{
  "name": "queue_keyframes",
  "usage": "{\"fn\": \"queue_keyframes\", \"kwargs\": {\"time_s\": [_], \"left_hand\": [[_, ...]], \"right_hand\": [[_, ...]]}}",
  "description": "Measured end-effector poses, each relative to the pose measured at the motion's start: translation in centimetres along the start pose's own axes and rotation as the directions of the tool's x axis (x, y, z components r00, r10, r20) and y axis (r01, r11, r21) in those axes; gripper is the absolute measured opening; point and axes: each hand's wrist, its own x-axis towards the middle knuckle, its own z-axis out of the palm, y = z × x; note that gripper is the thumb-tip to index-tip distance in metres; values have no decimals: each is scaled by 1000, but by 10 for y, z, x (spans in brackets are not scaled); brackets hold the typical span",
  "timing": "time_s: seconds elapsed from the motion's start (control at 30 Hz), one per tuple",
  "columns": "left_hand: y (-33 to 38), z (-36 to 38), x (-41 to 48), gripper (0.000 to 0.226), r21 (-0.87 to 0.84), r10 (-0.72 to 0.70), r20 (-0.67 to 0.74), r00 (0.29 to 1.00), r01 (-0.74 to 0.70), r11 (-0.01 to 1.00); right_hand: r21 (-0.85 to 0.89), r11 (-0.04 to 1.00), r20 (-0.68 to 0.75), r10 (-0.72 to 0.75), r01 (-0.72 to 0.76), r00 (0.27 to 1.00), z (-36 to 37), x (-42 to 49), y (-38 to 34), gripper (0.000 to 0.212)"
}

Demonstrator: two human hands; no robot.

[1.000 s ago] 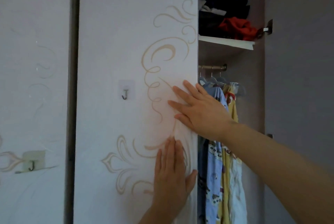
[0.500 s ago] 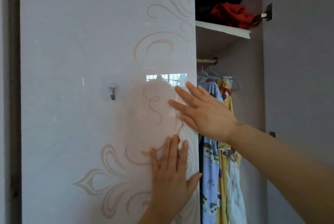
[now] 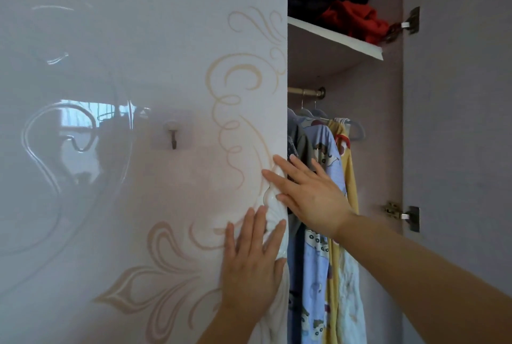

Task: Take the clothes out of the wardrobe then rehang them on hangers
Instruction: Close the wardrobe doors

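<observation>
Two bare hands, left hand (image 3: pixel 250 263) and right hand (image 3: pixel 310 194), with bare forearms; no sleeves, rings or watch visible.

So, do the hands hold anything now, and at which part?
Nothing is gripped. The left hand and the right hand lie flat, fingers spread, on the wardrobe door near its right edge, over the raised white handle. The hanging clothes are untouched.

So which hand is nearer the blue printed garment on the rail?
Right. The right hand lies at the door's edge, its back overlapping the blue printed garment. The left hand is lower, flat on the door, left of the garment.
</observation>
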Motion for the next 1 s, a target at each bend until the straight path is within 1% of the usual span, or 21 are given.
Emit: {"fn": "queue_keyframes", "kwargs": {"time_s": [0.1,0.17,0.23,0.3,0.4,0.5,0.57,0.63,0.77,0.87,0.93,1.0], "left_hand": [[-1,0,0,56,-16,18,19,1000,-18,1000],[1,0,0,56,-25,9,33,999,-8,1000],[6,-4,2,55,-42,-13,32,999,14,999],[15,-10,7,54,-65,-9,6,1000,9,998],[36,-20,22,54,-97,65,-45,997,-69,993],[71,-29,45,54,-160,124,-75,989,-134,978],[100,-37,60,50,-221,151,-88,985,-167,961],[132,-46,74,49,-282,174,-99,980,-195,939],[204,-61,100,50,-368,215,-140,967,-252,895],[263,-74,118,49,-415,235,-210,949,-304,857],[303,-85,131,48,-437,232,-259,938,-328,838],[340,-96,148,47,-463,223,-275,935,-332,822]], "right_hand": [[43,998,16,42,-42,999,1,-1,-2,47],[50,998,53,43,-45,998,-1,-2,-3,50],[38,998,58,39,-41,998,-6,-5,-3,52],[17,999,7,45,-45,999,-14,-15,2,50],[13,996,-77,87,-87,993,-31,-38,19,49],[-27,995,-158,94,-99,983,-56,-69,44,45],[-52,990,-197,122,-135,973,-76,-93,64,43],[-58,978,-230,181,-199,956,-98,-120,87,42],[-90,941,-331,279,-325,901,-145,-181,138,41],[-117,913,-433,308,-392,847,-177,-227,179,42],[-110,891,-521,325,-440,789,-194,-255,208,43],[-34,868,-579,387,-496,717,-206,-278,240,45]]}}
